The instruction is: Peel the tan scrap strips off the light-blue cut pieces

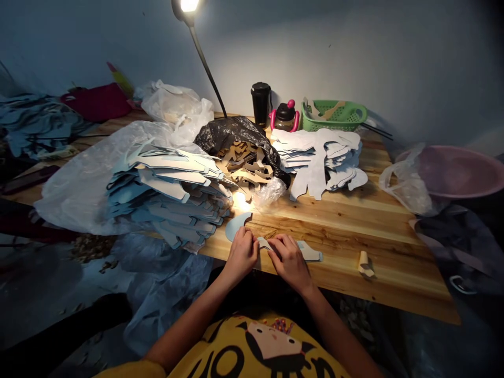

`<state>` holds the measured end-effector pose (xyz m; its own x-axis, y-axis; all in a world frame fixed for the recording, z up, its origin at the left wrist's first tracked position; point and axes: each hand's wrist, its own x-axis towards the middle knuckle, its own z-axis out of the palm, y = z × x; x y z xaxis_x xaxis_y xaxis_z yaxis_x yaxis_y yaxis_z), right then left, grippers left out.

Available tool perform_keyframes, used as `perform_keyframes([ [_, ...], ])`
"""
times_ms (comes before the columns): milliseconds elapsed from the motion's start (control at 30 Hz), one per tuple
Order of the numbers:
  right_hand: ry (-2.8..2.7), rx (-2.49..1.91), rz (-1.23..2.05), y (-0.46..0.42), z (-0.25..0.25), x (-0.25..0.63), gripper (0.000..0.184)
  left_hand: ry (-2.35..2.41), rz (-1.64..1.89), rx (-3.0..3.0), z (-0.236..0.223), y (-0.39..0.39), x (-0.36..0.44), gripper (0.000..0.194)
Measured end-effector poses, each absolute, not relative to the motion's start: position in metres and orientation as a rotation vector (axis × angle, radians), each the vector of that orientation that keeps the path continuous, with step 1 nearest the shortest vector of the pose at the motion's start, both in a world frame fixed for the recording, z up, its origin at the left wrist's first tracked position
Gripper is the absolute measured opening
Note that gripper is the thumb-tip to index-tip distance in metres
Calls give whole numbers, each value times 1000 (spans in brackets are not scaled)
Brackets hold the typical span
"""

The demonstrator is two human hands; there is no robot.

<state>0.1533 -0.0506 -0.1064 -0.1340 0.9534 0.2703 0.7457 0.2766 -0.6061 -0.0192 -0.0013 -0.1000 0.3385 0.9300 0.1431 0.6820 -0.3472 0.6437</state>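
Observation:
Near the front edge of the wooden table, both my hands are on a thin cut piece [263,243] with a pale face. My left hand [242,252] is closed, its fingertips pinching the piece's left end. My right hand [290,261] is bent over it, thumb and fingers drawn together on the piece. A curved light-blue part [235,227] shows beyond my left hand, and a pale flat part [311,253] with a blue edge sticks out right of my right hand. Whether these parts join under my fingers is hidden.
A tall stack of blue-white cut pieces [169,184] stands left. Behind are a black bag [236,128] of tan scraps [248,165], a white stack [315,149], a black tumbler [260,102], a green basket [334,123] and a lamp [207,65]. A small tan roll [365,263] lies right.

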Motion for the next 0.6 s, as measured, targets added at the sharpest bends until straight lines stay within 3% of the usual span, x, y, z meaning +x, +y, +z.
perform_keyframes([
  [367, -1947, -1527, 460, -51, -105, 153, 33, 1523, 559, 2291, -109, -1, -10, 13],
  [600, -1966, -1539, 406, -54, -110, 153, 32, 1571, 560, 2384, -109, 0, -10, 10],
])
